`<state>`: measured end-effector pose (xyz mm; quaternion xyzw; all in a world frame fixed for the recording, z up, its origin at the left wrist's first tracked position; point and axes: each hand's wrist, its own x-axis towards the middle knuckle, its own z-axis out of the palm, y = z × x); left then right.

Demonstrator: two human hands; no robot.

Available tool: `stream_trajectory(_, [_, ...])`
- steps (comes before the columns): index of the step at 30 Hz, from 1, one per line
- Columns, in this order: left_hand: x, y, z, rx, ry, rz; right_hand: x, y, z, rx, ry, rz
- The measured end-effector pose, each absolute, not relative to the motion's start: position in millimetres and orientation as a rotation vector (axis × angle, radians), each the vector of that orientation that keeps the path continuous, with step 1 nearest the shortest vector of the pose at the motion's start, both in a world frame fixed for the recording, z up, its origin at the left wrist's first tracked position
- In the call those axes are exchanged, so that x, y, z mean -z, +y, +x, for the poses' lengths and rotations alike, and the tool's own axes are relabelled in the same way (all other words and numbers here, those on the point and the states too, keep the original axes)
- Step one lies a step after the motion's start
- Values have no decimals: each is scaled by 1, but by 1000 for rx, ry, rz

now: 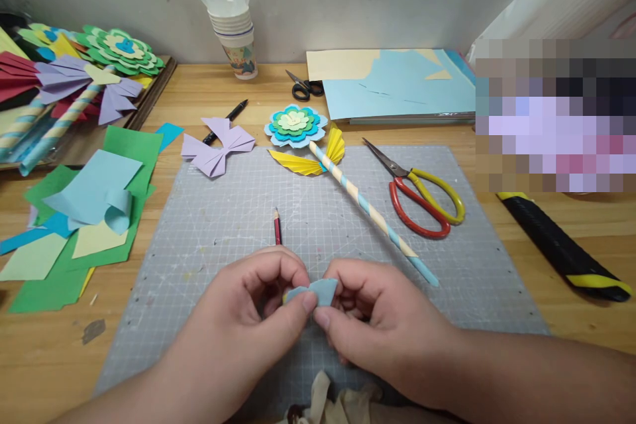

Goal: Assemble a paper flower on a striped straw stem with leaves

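Note:
Both hands meet over the grey cutting mat (238, 212), close to its front edge. A small piece of light blue paper (326, 291) is pinched between them. My left hand (253, 305) is closed on its left end, thumb on top. My right hand (382, 311) grips the other end between thumb and fingers. Just beyond the left hand lies a red pencil (277, 228), its lower part hidden. A paper flower (297, 126) on a striped paper stem (368, 204) with yellow folded leaves (303, 164) rests farther back. Left of it is a purple folded paper bow (218, 148).
Large scissors (422, 195) with red and yellow handles lie right of the stem. A black utility knife (561, 245) is at the right. Coloured paper scraps (99, 192) pile up at left. Stacked paper cups (236, 43) with clear strips, small scissors (304, 87) and paper sheets (397, 96) stand behind.

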<state>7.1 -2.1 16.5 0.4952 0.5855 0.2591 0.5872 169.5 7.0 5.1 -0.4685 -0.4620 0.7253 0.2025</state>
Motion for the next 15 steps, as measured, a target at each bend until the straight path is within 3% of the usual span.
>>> stream_trajectory(7, [-17, -2, 7, -629, 1376, 1131, -6, 6, 172, -1999, -1308, -1266])
stream_trajectory(15, [-18, 5, 10, -585, 1316, 889, -6, 7, 174, -2271, -1094, -1228])
